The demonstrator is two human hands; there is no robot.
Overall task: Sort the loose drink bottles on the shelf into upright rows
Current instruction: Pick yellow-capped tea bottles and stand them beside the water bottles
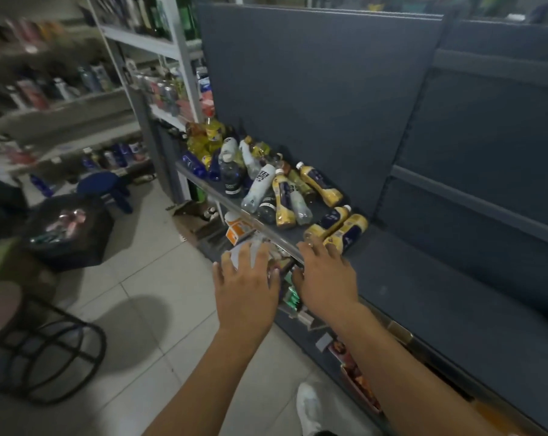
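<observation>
Yellow bottle (317, 230) seemingly touches right hand (327, 275), fingers (308, 246) extended.

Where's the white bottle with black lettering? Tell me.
Head view, mid-pile on the shelf: the white bottle lies tilted between a dark clear bottle, left, and a yellow bottle, right.

left hand (246, 280): palm down, fingers (260, 262) spread | right hand (326, 273): palm down, fingers extended | both arms outstretched
</observation>
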